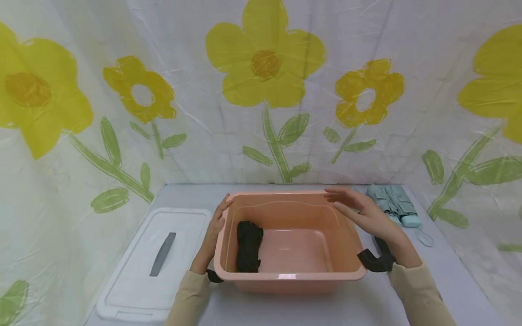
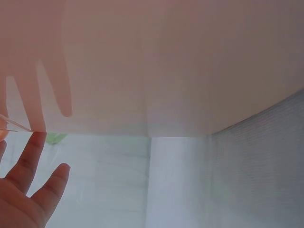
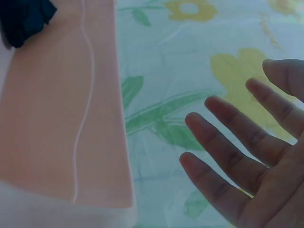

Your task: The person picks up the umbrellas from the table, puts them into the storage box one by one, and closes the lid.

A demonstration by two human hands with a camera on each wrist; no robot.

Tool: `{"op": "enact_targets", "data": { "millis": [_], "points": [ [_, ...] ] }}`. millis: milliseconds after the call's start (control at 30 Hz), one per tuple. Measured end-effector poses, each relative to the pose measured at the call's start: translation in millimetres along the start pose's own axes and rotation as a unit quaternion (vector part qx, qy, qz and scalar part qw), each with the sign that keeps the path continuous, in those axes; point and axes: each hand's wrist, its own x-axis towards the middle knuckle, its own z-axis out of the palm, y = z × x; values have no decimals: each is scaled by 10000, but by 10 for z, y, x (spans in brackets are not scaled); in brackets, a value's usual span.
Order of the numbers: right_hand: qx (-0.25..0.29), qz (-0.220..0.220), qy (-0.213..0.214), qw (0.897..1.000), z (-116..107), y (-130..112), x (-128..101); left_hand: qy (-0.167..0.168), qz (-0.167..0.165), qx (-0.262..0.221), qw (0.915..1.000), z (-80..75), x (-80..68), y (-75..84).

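A pink plastic basin (image 1: 285, 276) stands on the table in the head view. Inside it, along the left wall, lies a black folded cloth-like bundle (image 1: 248, 246); its exact kind is unclear. My left hand (image 1: 214, 231) is at the basin's left rim, fingers extended. In the left wrist view a fingertip of that hand (image 2: 28, 190) meets the basin's outer wall. Above the right rim hovers my right hand (image 1: 367, 215), fingers straight and thumb apart. The right wrist view shows this hand (image 3: 256, 161) holding nothing, apart from the basin wall (image 3: 104, 118).
A white lid (image 1: 130, 271) with a grey handle (image 1: 163, 254) lies left of the basin. At the back right are two pale teal folded umbrellas (image 1: 393, 203), one with a strap loop (image 1: 425, 236). A flower-printed curtain (image 1: 195, 149) hangs behind the table.
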Motion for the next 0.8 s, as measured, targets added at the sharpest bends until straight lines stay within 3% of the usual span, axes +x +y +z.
{"op": "enact_targets", "data": {
  "millis": [100, 133, 200, 267, 333, 400, 467, 533, 700, 800],
  "points": [
    [-47, 16, 71, 10000, -17, 49, -51, 27, 228, -96, 9997, -20, 3, -187],
    [-45, 10, 95, 9999, -29, 67, -68, 20, 544, -61, 9985, -51, 36, -337],
    [-31, -16, 136, 9999, -58, 106, -109, -33, 1244, 19, 9922, -130, 108, -702],
    [-7, -38, 179, 9998, -92, 137, -148, -110, 1936, 111, 9810, -242, 189, -1182],
    [-16, -23, 237, 9997, -123, 162, -186, -180, 2375, 284, 9708, -347, 256, -1624],
    [-6, 37, 290, 9996, -146, 187, -221, -228, 2417, 309, 9696, -414, 266, -1923],
    [-14, 125, 342, 9993, -162, 214, -257, -237, 2397, 317, 9700, -452, 279, -2081],
    [-12, 170, 393, 9991, -172, 247, -295, -243, 2473, 261, 9683, -457, 294, -2122],
    [-59, 214, 510, 9985, -179, 362, -405, -245, 2496, 170, 9679, -447, 298, -2103],
    [-157, 266, 556, 9980, -175, 444, -469, -281, 2617, 220, 9645, -490, 334, -2340]
  ]
}}
